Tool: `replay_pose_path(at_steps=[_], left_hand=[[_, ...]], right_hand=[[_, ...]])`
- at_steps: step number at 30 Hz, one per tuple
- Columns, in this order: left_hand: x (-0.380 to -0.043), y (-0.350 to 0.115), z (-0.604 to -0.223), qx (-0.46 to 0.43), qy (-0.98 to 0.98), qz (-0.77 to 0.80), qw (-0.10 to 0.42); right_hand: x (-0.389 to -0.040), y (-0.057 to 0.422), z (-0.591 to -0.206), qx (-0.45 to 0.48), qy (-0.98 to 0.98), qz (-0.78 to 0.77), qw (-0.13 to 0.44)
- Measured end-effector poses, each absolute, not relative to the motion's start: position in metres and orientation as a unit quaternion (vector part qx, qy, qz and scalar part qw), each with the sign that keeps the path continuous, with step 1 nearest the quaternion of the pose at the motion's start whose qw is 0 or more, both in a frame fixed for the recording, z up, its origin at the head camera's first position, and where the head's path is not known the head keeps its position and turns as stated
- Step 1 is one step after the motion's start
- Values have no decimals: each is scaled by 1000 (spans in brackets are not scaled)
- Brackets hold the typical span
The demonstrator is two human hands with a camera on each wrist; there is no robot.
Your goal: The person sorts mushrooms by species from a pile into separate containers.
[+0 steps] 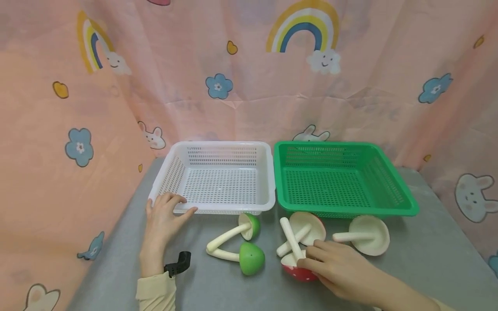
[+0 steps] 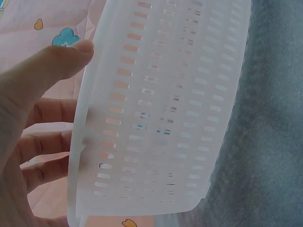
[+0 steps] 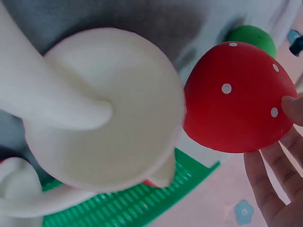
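At the front left corner of the white plastic basket [image 1: 223, 206], my left hand [image 1: 163, 220] grips the rim. In the left wrist view its thumb [image 2: 71, 59] lies against the rim, while the other fingers are partly hidden behind it. My right hand [image 1: 342, 270] pinches the red cap of a toy mushroom [image 1: 299, 273], whose white stem points up and away. White dots mark that cap in the right wrist view, with thumb and fingers at its edge. Another red mushroom [image 1: 311, 229] lies just behind it. Right of these, a mushroom [image 1: 375, 237] shows its pale underside.
Two green-capped mushrooms [image 1: 252, 259] lie left of the red ones, their stem ends meeting. A green basket [image 1: 346, 211] stands beside the white one, both on the grey tabletop [image 1: 194, 285]. Behind hangs a pink patterned curtain [image 1: 249, 86].
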State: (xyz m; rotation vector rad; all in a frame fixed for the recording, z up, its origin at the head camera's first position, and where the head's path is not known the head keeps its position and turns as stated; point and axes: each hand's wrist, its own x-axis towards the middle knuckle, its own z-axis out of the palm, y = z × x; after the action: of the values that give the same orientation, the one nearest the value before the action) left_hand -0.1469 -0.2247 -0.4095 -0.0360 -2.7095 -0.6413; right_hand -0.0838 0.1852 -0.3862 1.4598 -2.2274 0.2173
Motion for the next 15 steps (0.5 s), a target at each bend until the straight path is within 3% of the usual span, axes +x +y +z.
replay_pose_path(at_steps=[8,15], left_hand=[[-149,-223,-411,-14,-958,-223,180],[-149,-224,-412,-15,-955,-226,189]], right_hand=[[-82,188,-365,528,-819,72,214],[-86,184,-347,541,-802,85,238]])
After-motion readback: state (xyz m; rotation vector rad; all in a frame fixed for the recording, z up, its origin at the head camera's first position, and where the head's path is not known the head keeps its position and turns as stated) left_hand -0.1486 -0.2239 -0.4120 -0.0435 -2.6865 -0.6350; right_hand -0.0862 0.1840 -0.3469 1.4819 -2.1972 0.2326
